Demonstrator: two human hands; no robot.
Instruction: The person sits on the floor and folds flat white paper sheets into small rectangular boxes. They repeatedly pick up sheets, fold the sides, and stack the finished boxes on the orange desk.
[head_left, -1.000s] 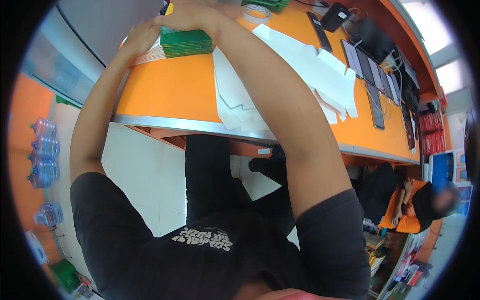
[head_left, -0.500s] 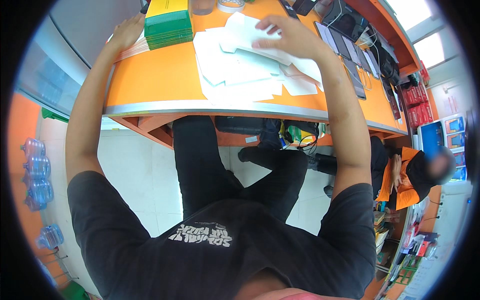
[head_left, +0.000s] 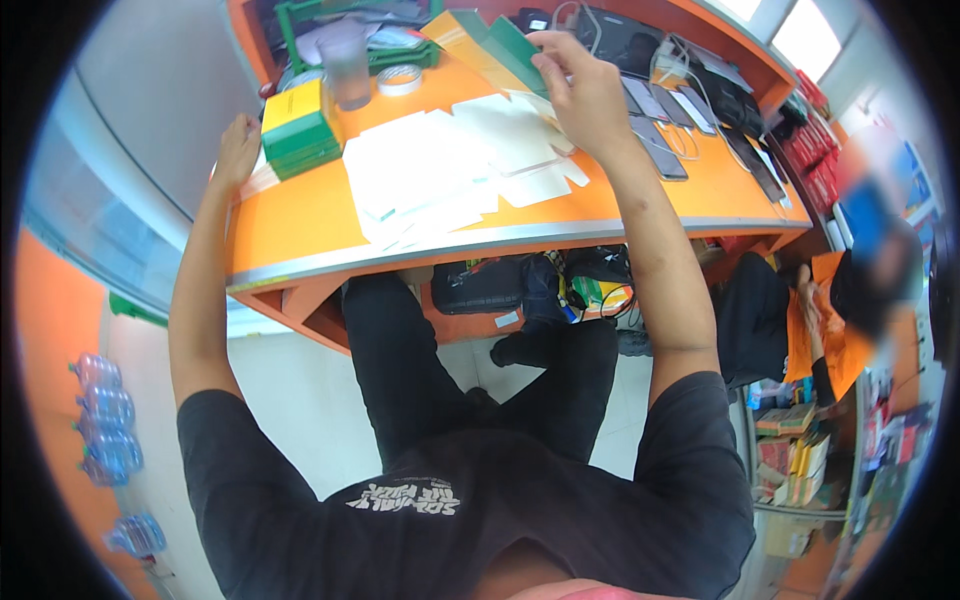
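Note:
My right hand (head_left: 585, 90) is raised over the far middle of the orange desk and pinches the edge of a flat green-and-yellow carton (head_left: 512, 52). Beneath it lies a spread of white flat carton blanks (head_left: 420, 170), overlapping each other with their flaps out. At the desk's left side stands a stack of folded yellow-and-green cartons (head_left: 302, 130). My left hand (head_left: 238, 152) rests along the left side of that stack, its fingers loosely extended and partly hidden.
Behind the stack are a clear cup (head_left: 347, 68), a roll of tape (head_left: 400, 80) and a green tray (head_left: 400, 52) of papers. Several phones with cables (head_left: 660, 150) lie on the right. A seated person in orange (head_left: 825, 320) is beyond the desk's right end.
My right hand, empty before above the white blanks, now holds the green-and-yellow carton. My left hand stays by the stack. The view has shifted, showing more of the desk's back.

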